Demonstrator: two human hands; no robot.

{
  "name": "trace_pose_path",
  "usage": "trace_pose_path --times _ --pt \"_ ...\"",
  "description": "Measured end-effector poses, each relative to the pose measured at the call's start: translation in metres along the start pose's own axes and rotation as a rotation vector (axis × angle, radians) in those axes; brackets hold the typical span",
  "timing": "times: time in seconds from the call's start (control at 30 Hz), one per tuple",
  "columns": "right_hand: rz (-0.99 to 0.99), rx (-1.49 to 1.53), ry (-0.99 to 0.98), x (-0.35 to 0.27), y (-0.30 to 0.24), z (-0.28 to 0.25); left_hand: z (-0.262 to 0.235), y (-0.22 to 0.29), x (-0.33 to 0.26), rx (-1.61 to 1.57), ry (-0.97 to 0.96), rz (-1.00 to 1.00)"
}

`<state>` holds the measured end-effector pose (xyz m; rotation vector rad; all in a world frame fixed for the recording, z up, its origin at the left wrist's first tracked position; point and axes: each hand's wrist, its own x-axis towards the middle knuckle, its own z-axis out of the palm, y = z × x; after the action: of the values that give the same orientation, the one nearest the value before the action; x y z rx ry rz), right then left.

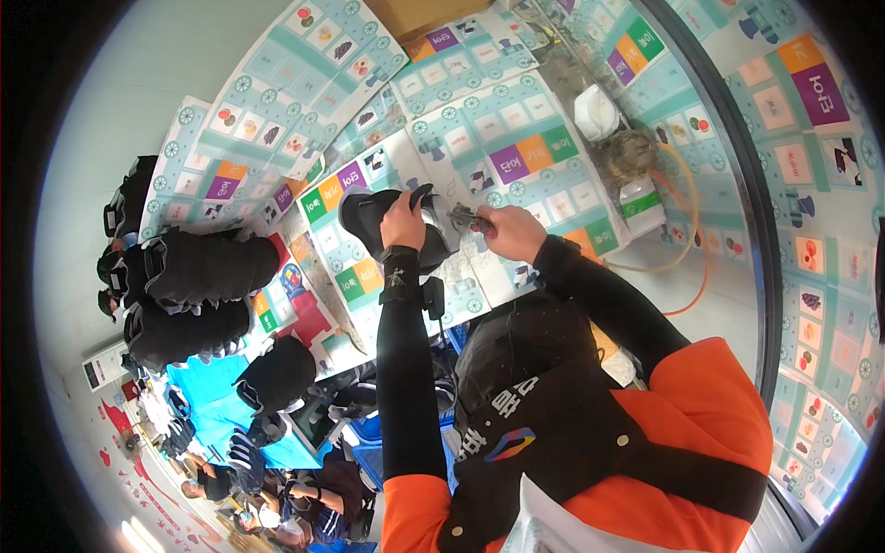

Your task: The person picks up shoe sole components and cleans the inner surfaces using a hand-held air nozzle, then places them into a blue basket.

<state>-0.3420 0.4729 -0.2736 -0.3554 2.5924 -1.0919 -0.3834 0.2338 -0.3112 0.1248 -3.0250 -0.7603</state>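
Note:
A black shoe (362, 217) lies tilted over the covered worktable in front of me. My left hand (403, 224) is closed around its upper part, near the opening. To the right of the shoe, my right hand (516, 234) grips a small dark tool with a frayed, brush-like end (468, 218). That end points left at the shoe's pale edge; whether the two touch I cannot tell. Printed teal and white sheets (516, 120) cover the table under both hands.
Stacked black shoes (198, 267) stand to the left, with another black bundle (277, 373) nearer. A white container (596, 112), a clump of grey matter (631, 154) and yellow tubing (693, 203) lie at the right. Several people sit at lower left, beyond a blue surface (207, 392).

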Motion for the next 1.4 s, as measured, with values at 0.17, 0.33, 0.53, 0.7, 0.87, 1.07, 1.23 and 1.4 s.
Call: trace_pose_path --times 0.17,0.33,0.53,0.7,0.87,1.07,1.23,1.4 --pt "-0.002 -0.081 -0.205 -0.005 0.004 0.008 -0.003 0.006 0.002 0.025 -0.039 -0.028" --pt "-0.010 0.037 -0.169 -0.004 0.012 0.005 -0.006 0.019 0.006 0.218 -0.140 -0.104" --pt "-0.026 0.280 -0.090 -0.014 0.023 -0.022 -0.043 0.005 0.007 0.568 0.096 -0.116" --pt "0.017 0.358 -0.076 -0.025 0.030 -0.027 -0.045 0.033 0.004 0.610 0.184 0.115" --pt "-0.019 0.204 -0.096 -0.015 0.029 -0.005 0.006 0.024 -0.017 0.164 0.100 0.099" --pt "0.090 0.270 0.018 0.004 0.034 0.013 0.009 0.028 -0.004 0.076 0.127 0.122" --pt "0.179 0.235 0.086 0.013 0.036 0.022 0.011 0.028 -0.004 0.066 0.121 0.110" --pt "0.164 0.212 -0.066 0.010 0.039 0.028 0.005 0.024 -0.011 0.091 0.147 0.092"
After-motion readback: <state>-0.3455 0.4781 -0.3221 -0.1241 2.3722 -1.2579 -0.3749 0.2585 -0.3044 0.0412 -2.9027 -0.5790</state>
